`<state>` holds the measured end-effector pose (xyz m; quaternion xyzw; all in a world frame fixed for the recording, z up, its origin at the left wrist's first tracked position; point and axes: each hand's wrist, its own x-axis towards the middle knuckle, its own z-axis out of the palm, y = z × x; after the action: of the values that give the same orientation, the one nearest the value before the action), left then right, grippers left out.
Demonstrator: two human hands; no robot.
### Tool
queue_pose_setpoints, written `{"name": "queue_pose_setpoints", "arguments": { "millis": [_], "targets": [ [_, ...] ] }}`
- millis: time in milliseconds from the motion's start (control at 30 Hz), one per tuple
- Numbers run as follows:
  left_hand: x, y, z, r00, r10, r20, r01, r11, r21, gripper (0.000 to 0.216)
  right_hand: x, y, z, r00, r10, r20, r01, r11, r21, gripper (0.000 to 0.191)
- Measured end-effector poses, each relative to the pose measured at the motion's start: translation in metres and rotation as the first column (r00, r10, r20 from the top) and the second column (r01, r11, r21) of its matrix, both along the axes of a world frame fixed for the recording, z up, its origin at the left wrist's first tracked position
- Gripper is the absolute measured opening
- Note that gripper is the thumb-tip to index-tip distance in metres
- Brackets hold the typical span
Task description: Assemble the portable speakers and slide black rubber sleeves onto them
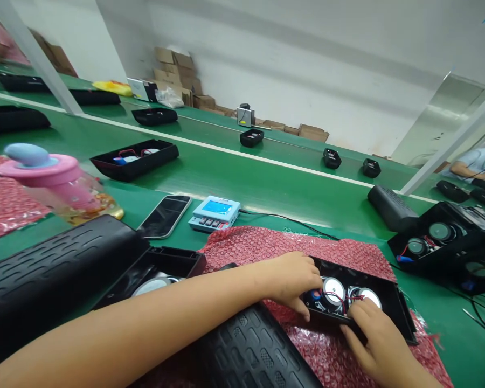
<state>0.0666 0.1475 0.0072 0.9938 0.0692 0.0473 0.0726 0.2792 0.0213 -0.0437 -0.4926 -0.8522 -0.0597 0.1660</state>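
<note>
An open black speaker housing [392,299] lies tilted on pink bubble wrap [343,250], with two round speaker drivers [333,291] and red wires inside. My left hand [293,277] grips its left end, fingers over the far rim and thumb at the near side. At the near wall, my right hand [378,337] holds the same housing, its fingertips by the right driver and its thumb outside. Part of the housing's left end is hidden by my left hand. Below my left forearm is a black patterned speaker cover [258,347].
Another open housing [178,258] and a long black cover [60,258] lie at left. Beyond them are a phone [165,215], a blue tester [215,213] with a cable and a pink-lidded bottle [64,186]. Several housings line the green conveyor [210,164]; stacked speakers [444,242] stand right. A person sits far right.
</note>
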Motion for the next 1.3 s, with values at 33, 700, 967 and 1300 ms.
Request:
{"name": "queue_pose_setpoints", "arguments": {
  "millis": [33,700,967,1300],
  "targets": [
    [0.001,0.0,0.0,1.0,0.0,-0.002,0.0,1.0,-0.004,0.042,0.001,-0.001,0.0,0.999,0.009,-0.032,-0.009,1.0,-0.012,0.015],
    [-0.004,-0.005,0.013,0.989,0.003,-0.146,0.003,0.999,0.035,0.043,-0.014,-0.011,-0.025,0.99,-0.03,-0.136,0.077,0.931,0.357,0.01],
    [-0.003,-0.006,0.013,0.984,0.019,-0.179,-0.018,1.0,0.009,0.045,-0.013,-0.01,-0.021,0.993,-0.015,-0.119,0.056,0.935,0.351,0.009],
    [-0.002,-0.009,0.014,0.986,0.008,-0.165,0.0,0.999,0.047,0.039,-0.015,-0.012,-0.019,0.992,-0.025,-0.125,0.067,0.936,0.346,0.011]
  ]
}}
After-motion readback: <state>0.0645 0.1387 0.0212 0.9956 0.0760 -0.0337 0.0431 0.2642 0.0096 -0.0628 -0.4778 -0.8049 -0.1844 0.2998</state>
